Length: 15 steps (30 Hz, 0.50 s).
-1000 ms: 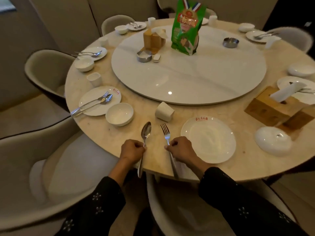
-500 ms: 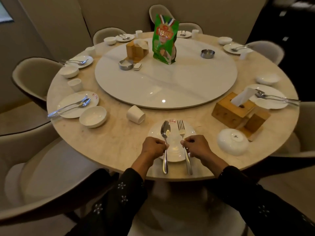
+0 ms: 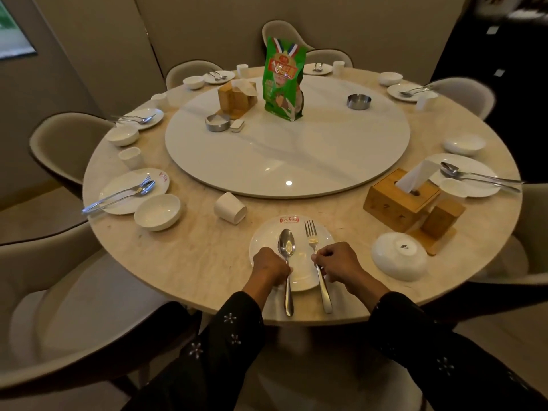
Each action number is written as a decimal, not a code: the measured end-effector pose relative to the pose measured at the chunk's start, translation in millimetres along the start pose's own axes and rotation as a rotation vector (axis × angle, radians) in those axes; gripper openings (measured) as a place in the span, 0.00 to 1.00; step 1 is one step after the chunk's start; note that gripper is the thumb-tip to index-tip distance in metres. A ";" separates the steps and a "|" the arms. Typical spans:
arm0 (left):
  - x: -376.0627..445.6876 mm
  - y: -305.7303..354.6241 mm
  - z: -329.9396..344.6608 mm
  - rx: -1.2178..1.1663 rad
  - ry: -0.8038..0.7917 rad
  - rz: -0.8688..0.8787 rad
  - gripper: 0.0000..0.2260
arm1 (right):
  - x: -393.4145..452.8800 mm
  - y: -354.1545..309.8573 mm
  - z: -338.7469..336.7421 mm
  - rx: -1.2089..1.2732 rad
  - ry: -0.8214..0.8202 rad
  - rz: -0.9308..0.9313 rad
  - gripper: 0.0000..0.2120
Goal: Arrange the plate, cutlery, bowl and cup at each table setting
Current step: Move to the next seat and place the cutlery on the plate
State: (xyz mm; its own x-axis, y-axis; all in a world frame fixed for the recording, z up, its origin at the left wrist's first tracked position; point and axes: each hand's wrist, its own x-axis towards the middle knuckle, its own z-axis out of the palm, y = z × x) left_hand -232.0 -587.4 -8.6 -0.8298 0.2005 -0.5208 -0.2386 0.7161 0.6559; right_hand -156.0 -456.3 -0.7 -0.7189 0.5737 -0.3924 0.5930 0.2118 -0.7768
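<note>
At the near edge of the round table a white plate (image 3: 268,235) with a red logo lies in front of me. My left hand (image 3: 270,266) grips a spoon (image 3: 286,247) whose bowl rests over the plate. My right hand (image 3: 339,264) grips a fork (image 3: 311,235) beside it, tines pointing away. Both handles stick out past the plate toward the table edge. A white cup (image 3: 230,207) lies on its side to the plate's upper left. An upturned white bowl (image 3: 398,256) sits to the right.
A large white turntable (image 3: 296,155) carries a green bag (image 3: 284,80), ashtrays and a wooden tissue box. Another wooden tissue box (image 3: 400,198) stands at the right. Set places with plates, bowls and cups ring the table (image 3: 192,253). Beige chairs (image 3: 65,315) surround it.
Both hands carried the spoon and fork from the bare tabletop left of the plate onto the plate. The camera view pulled back and shifted, centring the plate.
</note>
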 end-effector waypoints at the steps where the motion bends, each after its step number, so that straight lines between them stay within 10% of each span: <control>1: -1.4 0.1 0.6 0.006 0.002 0.003 0.16 | 1.4 -0.8 1.7 -0.007 -0.002 0.001 0.08; 15: 2.1 -8.1 3.7 0.025 0.035 0.047 0.12 | 16.2 -5.5 29.7 -0.143 0.013 -0.070 0.07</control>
State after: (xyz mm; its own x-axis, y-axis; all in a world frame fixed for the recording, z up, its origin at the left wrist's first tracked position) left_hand -229.9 -590.3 -17.0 -0.8571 0.2115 -0.4698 -0.1863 0.7229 0.6654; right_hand -181.7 -471.7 -17.3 -0.7563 0.5634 -0.3326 0.5878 0.3621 -0.7234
